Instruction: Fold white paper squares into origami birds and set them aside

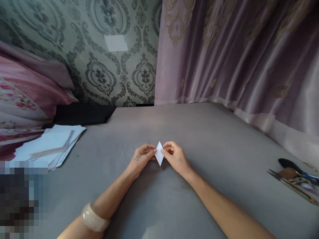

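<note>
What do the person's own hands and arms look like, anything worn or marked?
The left hand and right hand are gloveless, each with a cluster of small dark marks on its back. The left forearm wears a thick, glossy, cream-coloured round bangle; the right forearm shows nothing worn. No sleeves show.

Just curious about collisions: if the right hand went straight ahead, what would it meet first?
The folded white paper, which the right hand touches; beyond it, probably the left hand, though depth is unclear.
</note>
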`<state>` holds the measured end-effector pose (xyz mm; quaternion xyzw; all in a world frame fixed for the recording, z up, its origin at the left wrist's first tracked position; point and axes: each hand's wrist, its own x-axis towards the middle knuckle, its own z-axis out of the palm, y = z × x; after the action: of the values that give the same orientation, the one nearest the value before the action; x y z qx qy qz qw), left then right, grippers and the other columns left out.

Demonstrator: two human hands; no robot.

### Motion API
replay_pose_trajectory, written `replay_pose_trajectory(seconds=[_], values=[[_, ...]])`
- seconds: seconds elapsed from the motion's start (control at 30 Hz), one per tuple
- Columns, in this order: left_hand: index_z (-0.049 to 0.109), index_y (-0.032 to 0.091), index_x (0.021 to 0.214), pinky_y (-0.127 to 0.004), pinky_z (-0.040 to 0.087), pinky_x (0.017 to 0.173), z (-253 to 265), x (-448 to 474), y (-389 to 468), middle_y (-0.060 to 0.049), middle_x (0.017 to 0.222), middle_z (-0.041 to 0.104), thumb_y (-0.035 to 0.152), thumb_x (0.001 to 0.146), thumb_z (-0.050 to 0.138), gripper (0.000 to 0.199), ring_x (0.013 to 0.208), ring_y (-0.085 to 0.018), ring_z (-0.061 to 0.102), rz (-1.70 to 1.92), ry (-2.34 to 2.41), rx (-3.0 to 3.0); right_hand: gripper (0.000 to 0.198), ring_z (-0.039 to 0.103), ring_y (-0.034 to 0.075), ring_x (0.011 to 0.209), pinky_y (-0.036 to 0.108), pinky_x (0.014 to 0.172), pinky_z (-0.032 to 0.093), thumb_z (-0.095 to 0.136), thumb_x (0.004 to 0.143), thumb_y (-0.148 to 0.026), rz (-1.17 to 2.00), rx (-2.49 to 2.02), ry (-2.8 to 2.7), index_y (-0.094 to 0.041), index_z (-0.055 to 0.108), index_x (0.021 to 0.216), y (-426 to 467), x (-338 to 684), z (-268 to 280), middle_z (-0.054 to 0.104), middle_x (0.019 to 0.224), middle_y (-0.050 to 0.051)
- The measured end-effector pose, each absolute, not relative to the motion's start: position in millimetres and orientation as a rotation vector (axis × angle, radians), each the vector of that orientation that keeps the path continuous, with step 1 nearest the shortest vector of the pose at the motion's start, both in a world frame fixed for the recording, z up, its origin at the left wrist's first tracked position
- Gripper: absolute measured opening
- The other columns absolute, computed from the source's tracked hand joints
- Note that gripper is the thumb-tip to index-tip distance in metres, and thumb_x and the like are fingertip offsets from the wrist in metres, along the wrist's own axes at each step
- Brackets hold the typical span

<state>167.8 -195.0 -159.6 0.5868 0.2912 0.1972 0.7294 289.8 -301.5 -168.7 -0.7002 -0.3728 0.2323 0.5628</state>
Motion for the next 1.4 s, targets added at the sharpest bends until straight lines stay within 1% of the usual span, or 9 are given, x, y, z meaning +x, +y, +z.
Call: replay_pose_trajectory(seconds=[0.1,0.2,0.3,0.43,0.63,0.83,0.97,1.23,1.4], values=[[0.062,0.015,0.085,-0.022,0.047,0.061,-163,168,-192,-0.002,0.071,0.065,0.03,0.077,0.061,0.017,0.066,-0.013,0.06,0.426,0.656,1.529,0.007,0.064,0.014,0.063,0.025,0.061,0.047,0.059,0.079,-0.023,0.55,-1.77,-0.921,-0.019,0.059,0.084,-301,295,-171,0.068,0.071,0.001],[0.064,0.016,0.087,-0.025,0.046,0.065,-165,165,-188,-0.003,0.076,0.065,0.022,0.079,0.053,0.014,0.071,-0.015,0.059,0.458,0.66,1.865,0.007,0.065,0.015,0.071,0.026,0.068,0.047,0.058,0.08,-0.02,0.494,-1.897,-0.992,-0.019,0.064,0.084,-300,296,-171,0.07,0.076,0.003],[0.066,0.018,0.089,-0.027,0.046,0.071,-165,162,-186,-0.004,0.083,0.064,0.011,0.075,0.05,0.023,0.078,-0.016,0.058,0.468,0.574,2.178,0.011,0.064,0.016,0.075,0.028,0.071,0.046,0.055,0.083,-0.02,0.403,-2.0,-1.091,-0.02,0.066,0.086,-301,294,-170,0.069,0.08,0.004],[0.069,0.018,0.095,-0.033,0.045,0.082,-165,160,-186,-0.008,0.093,0.064,0.01,0.073,0.053,0.028,0.089,-0.021,0.057,0.465,0.424,2.382,0.015,0.061,0.016,0.08,0.028,0.076,0.045,0.053,0.085,-0.018,0.25,-2.094,-1.253,-0.02,0.068,0.084,-306,294,-169,0.064,0.09,0.006],[0.07,0.019,0.096,-0.034,0.045,0.085,-167,160,-184,-0.009,0.095,0.064,0.014,0.077,0.056,0.024,0.092,-0.022,0.057,0.471,0.39,2.392,0.032,0.06,0.013,0.08,0.026,0.077,0.045,0.05,0.078,-0.006,0.328,-1.991,-1.391,-0.022,0.07,0.098,-320,303,-162,0.061,0.099,0.005],[0.07,0.02,0.095,-0.034,0.044,0.085,-165,160,-182,-0.008,0.095,0.064,0.021,0.082,0.057,0.019,0.093,-0.022,0.058,0.415,0.367,2.361,0.025,0.057,0.011,0.073,0.025,0.072,0.045,0.055,0.082,-0.017,0.386,-1.968,-1.458,-0.022,0.07,0.101,-327,306,-157,0.061,0.098,0.004],[0.071,0.019,0.092,-0.031,0.044,0.081,-165,161,-182,-0.008,0.093,0.065,0.023,0.084,0.056,0.017,0.091,-0.021,0.058,0.435,0.401,2.35,0.019,0.058,0.011,0.073,0.026,0.072,0.044,0.057,0.085,-0.025,0.371,-1.977,-1.449,-0.022,0.07,0.099,-326,305,-158,0.061,0.098,0.004],[0.07,0.018,0.078,-0.029,0.043,0.07,-168,169,-182,-0.006,0.078,0.064,0.026,0.085,0.054,0.018,0.073,-0.018,0.058,0.473,0.524,2.347,0.019,0.06,0.014,0.077,0.027,0.075,0.043,0.053,0.09,-0.025,0.285,-2.036,-1.351,-0.022,0.07,0.081,-316,302,-163,0.064,0.089,0.004],[0.066,0.018,0.072,-0.029,0.042,0.068,-173,173,-184,-0.005,0.073,0.062,0.025,0.082,0.056,0.016,0.07,-0.017,0.056,0.519,0.582,2.36,0.02,0.06,0.015,0.077,0.028,0.072,0.042,0.055,0.089,-0.027,0.211,-2.106,-1.273,-0.021,0.067,0.074,-309,299,-169,0.063,0.084,0.005]])
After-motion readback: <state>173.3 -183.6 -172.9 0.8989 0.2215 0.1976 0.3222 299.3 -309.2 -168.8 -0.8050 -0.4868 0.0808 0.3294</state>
